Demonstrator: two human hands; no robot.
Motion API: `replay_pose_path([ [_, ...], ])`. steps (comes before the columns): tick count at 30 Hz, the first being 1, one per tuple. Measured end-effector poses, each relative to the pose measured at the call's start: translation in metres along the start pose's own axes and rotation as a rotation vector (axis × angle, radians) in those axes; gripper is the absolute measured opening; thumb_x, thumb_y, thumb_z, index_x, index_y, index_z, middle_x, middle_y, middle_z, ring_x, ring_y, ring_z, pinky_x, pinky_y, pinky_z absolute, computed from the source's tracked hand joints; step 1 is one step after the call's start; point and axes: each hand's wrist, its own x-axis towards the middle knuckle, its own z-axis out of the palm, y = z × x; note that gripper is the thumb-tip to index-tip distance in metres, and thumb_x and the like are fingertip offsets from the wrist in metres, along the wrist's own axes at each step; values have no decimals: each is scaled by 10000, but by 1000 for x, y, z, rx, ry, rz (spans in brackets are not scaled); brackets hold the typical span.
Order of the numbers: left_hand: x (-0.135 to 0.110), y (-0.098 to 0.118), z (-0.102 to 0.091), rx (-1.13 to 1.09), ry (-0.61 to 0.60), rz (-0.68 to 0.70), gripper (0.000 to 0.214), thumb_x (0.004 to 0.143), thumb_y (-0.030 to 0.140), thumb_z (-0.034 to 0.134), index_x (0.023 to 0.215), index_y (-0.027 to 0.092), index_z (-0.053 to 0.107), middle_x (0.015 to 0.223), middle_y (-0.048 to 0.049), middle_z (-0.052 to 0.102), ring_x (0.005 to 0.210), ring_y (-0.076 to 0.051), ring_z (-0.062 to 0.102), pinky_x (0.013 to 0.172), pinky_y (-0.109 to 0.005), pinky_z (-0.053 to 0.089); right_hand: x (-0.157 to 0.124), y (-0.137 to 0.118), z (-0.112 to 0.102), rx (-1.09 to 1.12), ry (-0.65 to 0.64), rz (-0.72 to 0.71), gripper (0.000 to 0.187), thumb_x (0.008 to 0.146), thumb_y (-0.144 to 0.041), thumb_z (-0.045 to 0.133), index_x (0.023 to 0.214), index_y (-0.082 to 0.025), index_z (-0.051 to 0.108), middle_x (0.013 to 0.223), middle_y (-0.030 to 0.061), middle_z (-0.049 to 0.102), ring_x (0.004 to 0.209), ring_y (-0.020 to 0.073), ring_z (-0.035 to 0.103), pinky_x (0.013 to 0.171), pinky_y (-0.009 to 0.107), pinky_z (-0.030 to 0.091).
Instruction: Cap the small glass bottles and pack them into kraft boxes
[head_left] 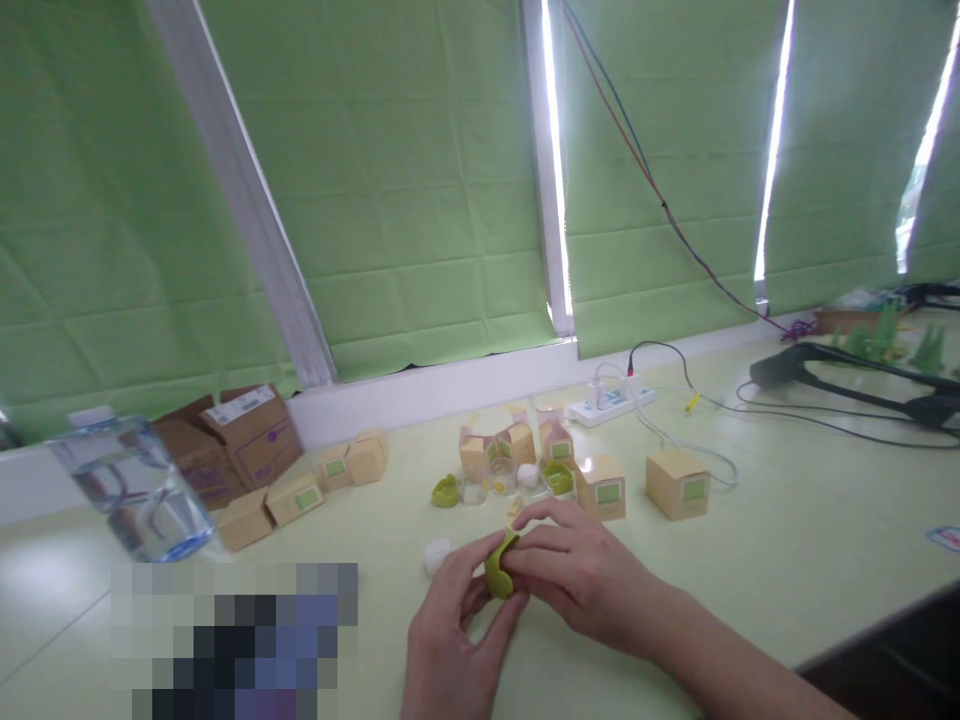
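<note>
Between my two hands, just above the table, is a small green cup-like piece [498, 572] with a wavy rim. My left hand [461, 630] grips it from the left, thumb below and fingers behind. My right hand [581, 565] is on its other side, with fingertips pressed into or against it; those tips are partly hidden. A white ball-like piece [438, 553] lies just beyond my left fingers. Farther back sit two more green pieces, one on the left [445, 491] and one on the right [557, 477], with clear round pieces [472, 487] and another white ball [528, 475] among them.
Open small cartons [517, 443] stand behind the loose pieces. Closed cartons are at right [677, 484] and left [294, 498]. A large water bottle [139, 485] and brown box [232, 440] are at far left. A power strip [611, 403] with cables lies at the back.
</note>
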Motion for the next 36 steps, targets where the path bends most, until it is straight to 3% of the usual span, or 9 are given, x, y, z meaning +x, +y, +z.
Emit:
replay_pose_path([
  [3,0,1,0,-68,-14,-20,389,829,269,663,1208,204,615,1230,-91,662,1095,-222,676,946,-334,577,1,-1,-4,37,39,-11,143,941,-199,573,1033,-213,682,879,45,715,969,202,599,905,376,509],
  [8,0,-2,1,-182,-34,-106,440,815,271,678,1239,200,581,1278,-92,634,1102,-224,674,962,-344,566,0,-2,-5,-16,159,21,121,907,-216,635,982,-235,728,1051,75,659,984,208,589,848,365,511],
  [22,-1,1,1,-125,-130,-116,436,747,109,671,1161,249,670,1166,-50,694,1008,-215,708,888,-332,594,-5,0,5,-5,100,94,119,877,-147,640,783,-208,680,945,47,611,876,190,566,763,333,468],
  [26,-1,-1,2,-151,-101,-133,419,770,182,695,1183,230,646,1179,-66,693,999,-221,714,903,-340,590,-4,0,2,117,101,152,38,888,-218,653,910,-233,679,991,50,605,911,185,574,801,320,476],
  [29,-1,0,0,-184,-37,-132,431,801,266,701,1220,217,612,1235,-91,668,1033,-230,702,923,-345,580,-3,1,-1,209,119,269,145,911,-266,614,1042,-203,608,1011,64,614,950,189,574,839,321,471],
  [32,-1,0,-2,-145,18,-86,428,807,292,704,1218,221,608,1251,-91,653,1057,-223,690,943,-334,567,-3,1,-2,232,37,393,170,937,-251,541,1094,-193,568,960,49,637,905,176,587,827,311,454],
  [34,-2,-1,-1,-74,20,-38,411,811,287,701,1208,225,616,1224,-83,659,1059,-215,686,959,-329,556,-4,1,-2,214,-97,449,118,952,-259,496,956,-192,593,817,17,633,768,152,583,728,276,435],
  [36,-3,-1,1,-17,4,-4,393,811,280,697,1194,223,625,1193,-81,669,1059,-213,683,965,-328,549,-5,1,0,173,-221,474,207,953,-272,477,789,-185,567,696,-3,597,649,130,541,627,250,381],
])
